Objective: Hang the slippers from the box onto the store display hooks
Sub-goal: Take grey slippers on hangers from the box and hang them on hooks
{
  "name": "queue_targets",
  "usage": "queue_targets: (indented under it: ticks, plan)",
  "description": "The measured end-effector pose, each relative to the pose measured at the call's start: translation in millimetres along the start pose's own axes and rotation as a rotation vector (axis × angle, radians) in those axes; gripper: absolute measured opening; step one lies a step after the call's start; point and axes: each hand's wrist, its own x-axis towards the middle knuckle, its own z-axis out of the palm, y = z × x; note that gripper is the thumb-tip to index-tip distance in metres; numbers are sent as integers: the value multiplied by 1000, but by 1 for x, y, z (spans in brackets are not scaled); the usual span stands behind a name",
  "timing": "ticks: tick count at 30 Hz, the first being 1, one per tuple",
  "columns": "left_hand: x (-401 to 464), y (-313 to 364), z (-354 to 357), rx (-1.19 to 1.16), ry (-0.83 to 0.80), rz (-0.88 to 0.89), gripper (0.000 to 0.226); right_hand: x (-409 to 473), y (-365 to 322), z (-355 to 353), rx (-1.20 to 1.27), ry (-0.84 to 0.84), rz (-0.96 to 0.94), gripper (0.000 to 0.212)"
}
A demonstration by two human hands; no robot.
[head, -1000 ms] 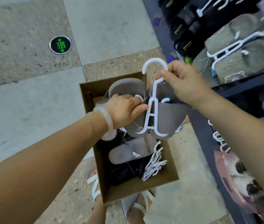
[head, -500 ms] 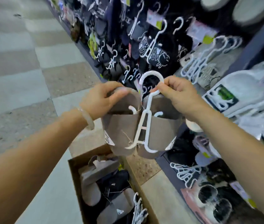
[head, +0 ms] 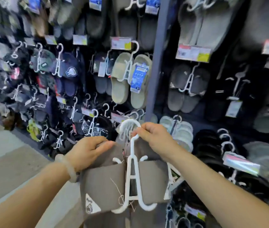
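A pair of brown-grey slippers (head: 104, 185) hangs on a white plastic hanger (head: 132, 175), held up in front of the display wall. My left hand (head: 87, 150) grips the top edge of the left slipper. My right hand (head: 155, 137) pinches the hanger's neck just below its curved hook (head: 128, 125). The hook is free and points up toward the wall, level with the lower rows of hung slippers. The box is out of view.
The display wall is packed with slippers on white hangers: a beige pair (head: 130, 79) at centre, a grey pair (head: 188, 86) to its right, dark pairs to the left. A grey upright post (head: 156, 60) divides the wall. Price tags (head: 193, 53) sit on the hooks. Tiled floor lies at left.
My view has swung up from the box on the floor to the display wall. Both hands have lifted the slipper pair upward and closer to the hooks, grips unchanged.
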Motion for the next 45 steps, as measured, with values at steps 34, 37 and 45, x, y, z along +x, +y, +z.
queue_targets:
  ticks: [34, 37, 45]
  plan:
    - [320, 167, 99, -569, 157, -156, 57, 194, -22, -308, -66, 422, 32, 23]
    - [336, 159, 98, -635, 221, -164, 49, 221, -17, -305, -50, 435, -12, 23]
    - [354, 154, 101, -589, 396, -112, 37, 233, 12, -294, 21, 521, -201, 24]
